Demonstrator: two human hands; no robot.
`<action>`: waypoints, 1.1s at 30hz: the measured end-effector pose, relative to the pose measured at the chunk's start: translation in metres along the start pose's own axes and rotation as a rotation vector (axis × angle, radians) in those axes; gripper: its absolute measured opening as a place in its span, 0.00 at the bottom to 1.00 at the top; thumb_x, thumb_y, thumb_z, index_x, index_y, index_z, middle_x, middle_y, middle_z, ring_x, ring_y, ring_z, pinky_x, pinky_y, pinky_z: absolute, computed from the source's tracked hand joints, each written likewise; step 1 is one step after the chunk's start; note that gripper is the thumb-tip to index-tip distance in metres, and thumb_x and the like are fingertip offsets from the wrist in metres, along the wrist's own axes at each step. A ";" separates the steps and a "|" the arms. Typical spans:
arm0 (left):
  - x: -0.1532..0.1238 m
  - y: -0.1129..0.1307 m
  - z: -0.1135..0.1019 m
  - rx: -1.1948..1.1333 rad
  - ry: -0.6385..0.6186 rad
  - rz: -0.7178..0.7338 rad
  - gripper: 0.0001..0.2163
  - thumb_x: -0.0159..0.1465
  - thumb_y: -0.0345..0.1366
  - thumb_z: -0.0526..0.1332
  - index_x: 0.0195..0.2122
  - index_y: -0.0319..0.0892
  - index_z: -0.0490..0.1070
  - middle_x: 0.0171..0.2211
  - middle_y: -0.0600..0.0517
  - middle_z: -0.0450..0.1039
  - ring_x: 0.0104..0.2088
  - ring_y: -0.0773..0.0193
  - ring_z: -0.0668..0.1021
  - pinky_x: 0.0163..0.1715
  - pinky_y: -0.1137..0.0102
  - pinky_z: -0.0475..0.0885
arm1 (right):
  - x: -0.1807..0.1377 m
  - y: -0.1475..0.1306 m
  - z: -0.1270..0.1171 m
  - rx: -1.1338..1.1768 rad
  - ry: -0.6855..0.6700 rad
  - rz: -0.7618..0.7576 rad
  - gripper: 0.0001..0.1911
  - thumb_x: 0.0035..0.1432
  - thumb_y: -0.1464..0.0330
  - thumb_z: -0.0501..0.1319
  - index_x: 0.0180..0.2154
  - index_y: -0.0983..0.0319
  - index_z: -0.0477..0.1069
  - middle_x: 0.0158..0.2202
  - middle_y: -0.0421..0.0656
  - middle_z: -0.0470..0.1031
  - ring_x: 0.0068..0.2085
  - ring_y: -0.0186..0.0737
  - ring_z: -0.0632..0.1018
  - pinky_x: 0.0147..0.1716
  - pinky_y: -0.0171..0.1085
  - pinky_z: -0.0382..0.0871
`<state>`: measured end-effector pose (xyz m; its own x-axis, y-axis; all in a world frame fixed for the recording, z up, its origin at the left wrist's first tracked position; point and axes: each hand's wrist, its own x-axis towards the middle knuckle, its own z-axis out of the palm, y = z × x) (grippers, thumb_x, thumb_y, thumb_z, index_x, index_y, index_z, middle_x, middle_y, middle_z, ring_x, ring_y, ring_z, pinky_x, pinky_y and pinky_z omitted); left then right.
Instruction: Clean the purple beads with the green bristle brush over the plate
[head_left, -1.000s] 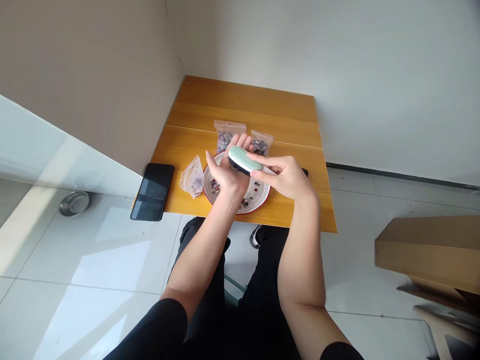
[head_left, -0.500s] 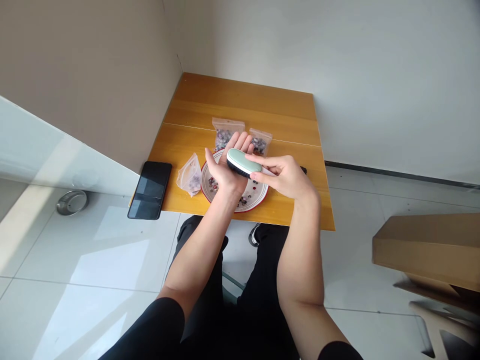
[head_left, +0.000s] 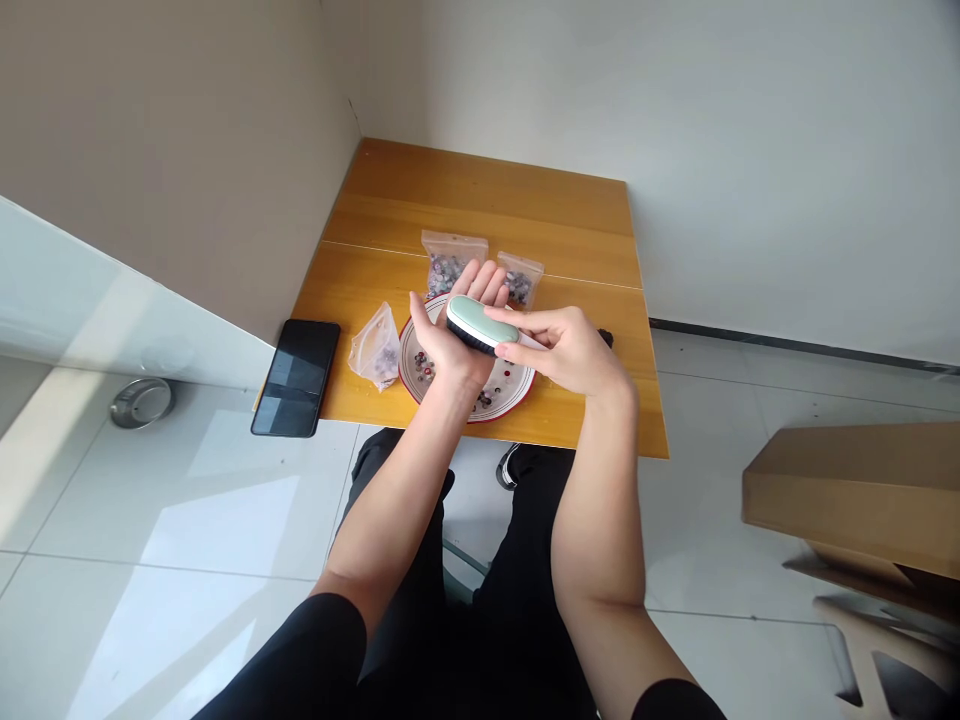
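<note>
A brush (head_left: 480, 322) is held over the plate (head_left: 517, 392) on the table (head_left: 480, 200), pinched at one end in the closed grip of the right hand (head_left: 566, 350), bristles against the flat-open left hand (head_left: 454, 348). It is judged light, rigid and smooth-backed; the sides are best gripped.

The brush (head_left: 480, 324) is pale green over dark bristles; the plate (head_left: 517, 385) is white with a red rim — purple and red beads (head_left: 426, 366) speckle it; the desk (head_left: 480, 205) is honey-orange; the phone (head_left: 297, 377) is black.
</note>
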<state>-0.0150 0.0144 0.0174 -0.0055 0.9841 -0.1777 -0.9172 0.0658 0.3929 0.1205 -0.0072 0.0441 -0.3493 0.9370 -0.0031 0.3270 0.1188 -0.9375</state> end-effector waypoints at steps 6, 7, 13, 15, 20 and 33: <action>0.002 0.002 0.000 -0.007 -0.022 -0.031 0.38 0.69 0.61 0.35 0.61 0.37 0.68 0.61 0.39 0.72 0.67 0.49 0.70 0.66 0.58 0.67 | -0.001 -0.002 -0.002 -0.035 0.068 -0.004 0.27 0.56 0.62 0.68 0.58 0.51 0.74 0.48 0.40 0.84 0.38 0.43 0.80 0.42 0.45 0.77; 0.002 0.003 0.000 -0.007 -0.024 -0.027 0.38 0.69 0.61 0.35 0.61 0.38 0.68 0.61 0.39 0.72 0.67 0.49 0.70 0.65 0.58 0.67 | -0.002 -0.002 -0.003 -0.035 0.062 0.003 0.27 0.56 0.62 0.68 0.58 0.51 0.75 0.49 0.40 0.83 0.39 0.44 0.81 0.43 0.45 0.77; 0.001 0.000 -0.002 -0.034 -0.040 -0.026 0.35 0.70 0.59 0.37 0.62 0.39 0.67 0.61 0.41 0.73 0.67 0.50 0.69 0.65 0.58 0.68 | -0.001 -0.001 -0.001 -0.017 0.012 0.002 0.27 0.55 0.60 0.69 0.58 0.49 0.74 0.44 0.36 0.84 0.36 0.43 0.80 0.40 0.44 0.77; 0.002 -0.002 -0.003 -0.043 -0.048 -0.038 0.36 0.69 0.60 0.39 0.60 0.37 0.68 0.59 0.39 0.74 0.66 0.49 0.71 0.65 0.59 0.68 | 0.001 -0.002 0.001 -0.040 0.048 0.005 0.27 0.56 0.60 0.68 0.58 0.48 0.74 0.40 0.35 0.85 0.34 0.43 0.80 0.37 0.45 0.77; 0.004 0.000 -0.005 -0.032 -0.016 0.002 0.35 0.69 0.60 0.39 0.59 0.38 0.69 0.59 0.41 0.74 0.66 0.51 0.72 0.65 0.60 0.67 | 0.000 -0.002 0.000 -0.024 0.073 -0.019 0.26 0.55 0.62 0.69 0.57 0.52 0.76 0.47 0.41 0.83 0.45 0.49 0.81 0.42 0.44 0.78; 0.003 0.004 -0.002 -0.014 0.064 0.035 0.33 0.70 0.58 0.37 0.60 0.41 0.68 0.62 0.44 0.72 0.67 0.51 0.70 0.66 0.57 0.66 | 0.005 -0.005 0.007 -0.054 0.022 -0.029 0.26 0.56 0.63 0.67 0.58 0.51 0.75 0.55 0.38 0.80 0.45 0.46 0.81 0.45 0.43 0.77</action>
<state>-0.0199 0.0176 0.0163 -0.0625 0.9732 -0.2212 -0.9215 0.0289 0.3872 0.1113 -0.0055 0.0462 -0.3399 0.9399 0.0316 0.3639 0.1625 -0.9172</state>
